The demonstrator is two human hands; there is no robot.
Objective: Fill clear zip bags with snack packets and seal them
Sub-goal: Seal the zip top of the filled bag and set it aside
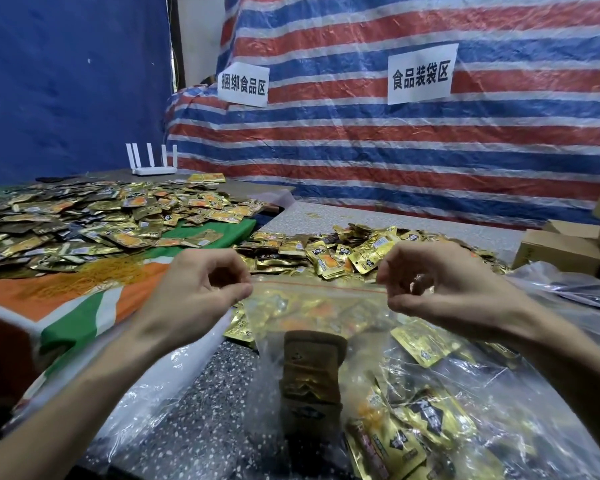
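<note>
Left hand [194,289], right hand [440,282] pinch bag [312,303]

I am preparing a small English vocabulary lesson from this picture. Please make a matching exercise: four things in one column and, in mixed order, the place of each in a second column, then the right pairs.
Things
1. router
2. zip bag
3. cardboard boxes
4. paper signs

Places
A. on the striped tarp
B. at the right edge of the picture
C. on the far table, beyond the left pile of packets
D. pinched at its top between the left hand and the right hand

Pairs: 1-C, 2-D, 3-B, 4-A
</note>
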